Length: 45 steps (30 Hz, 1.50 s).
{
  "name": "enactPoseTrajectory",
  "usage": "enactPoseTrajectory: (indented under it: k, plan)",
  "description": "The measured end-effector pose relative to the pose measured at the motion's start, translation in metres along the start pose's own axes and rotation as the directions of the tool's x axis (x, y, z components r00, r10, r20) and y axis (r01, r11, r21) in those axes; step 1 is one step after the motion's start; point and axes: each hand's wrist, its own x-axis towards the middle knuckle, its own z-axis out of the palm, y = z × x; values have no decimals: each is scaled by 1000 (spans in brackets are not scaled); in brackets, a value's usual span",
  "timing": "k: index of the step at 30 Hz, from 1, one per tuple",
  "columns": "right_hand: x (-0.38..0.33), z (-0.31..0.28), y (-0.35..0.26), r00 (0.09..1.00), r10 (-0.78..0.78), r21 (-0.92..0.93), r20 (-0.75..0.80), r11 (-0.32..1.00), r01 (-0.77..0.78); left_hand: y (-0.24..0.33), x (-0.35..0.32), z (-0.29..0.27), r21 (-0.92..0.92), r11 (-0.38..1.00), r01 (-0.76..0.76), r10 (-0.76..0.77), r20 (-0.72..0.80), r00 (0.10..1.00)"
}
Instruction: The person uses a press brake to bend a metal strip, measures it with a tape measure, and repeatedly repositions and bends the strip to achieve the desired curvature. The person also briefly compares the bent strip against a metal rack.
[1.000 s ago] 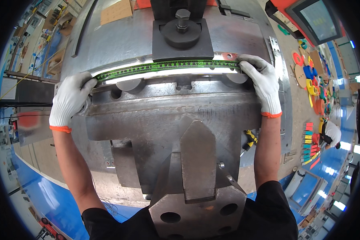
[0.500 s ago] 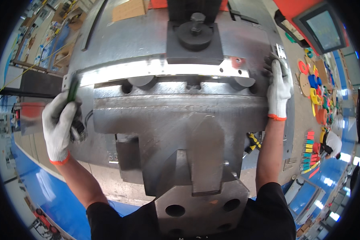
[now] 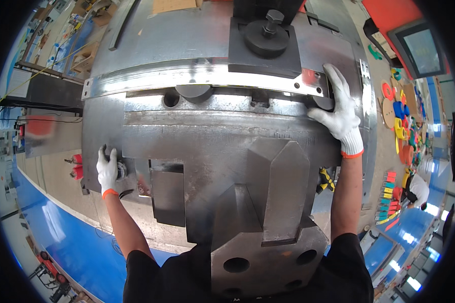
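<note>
A long shiny metal bar with holes at both ends lies across the machine, passing under a dark clamp block. My gloved right hand is at its right end, thumb and fingers spread wide around that end and the dark half-round support under it. I cannot tell whether it touches the bar. My gloved left hand is low at the left edge of the steel table, fingers apart, beside a small round grey object with a black strap. The hand partly hides that object.
A heavy pointed steel block with a drilled plate stands close to my body. A yellow-and-black hand tool lies by my right forearm. A screen stands at the far right. Coloured tape rolls and another person are beyond.
My left hand has come down from the bar's left end to the table's left edge; the green strip it held no longer shows. My right hand has spread around the bar's right end.
</note>
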Motion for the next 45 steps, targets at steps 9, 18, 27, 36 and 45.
enactPoseTrajectory:
  k: [9, 18, 27, 36, 45]
  plan:
    - [6, -8, -1, 996, 47, 19, 81, 999, -49, 180, 12, -96, 86, 725, -684, 629, -489, 605]
    - [33, -13, -41, 957, 149, -268, 248, 960, -80, 288, 51, -62, 63, 577, -814, 816, -5, 578]
    - [37, 1, -35, 966, 165, -299, 199, 949, -100, 308, 40, -60, -5, 655, -756, 755, 43, 654]
    - [36, 5, -29, 971, 143, -286, 192, 954, -84, 307, 39, -60, -23, 690, -723, 723, 66, 688]
    - [37, 5, -30, 969, 146, -315, 200, 946, -78, 310, 39, -61, -5, 699, -715, 712, 93, 696]
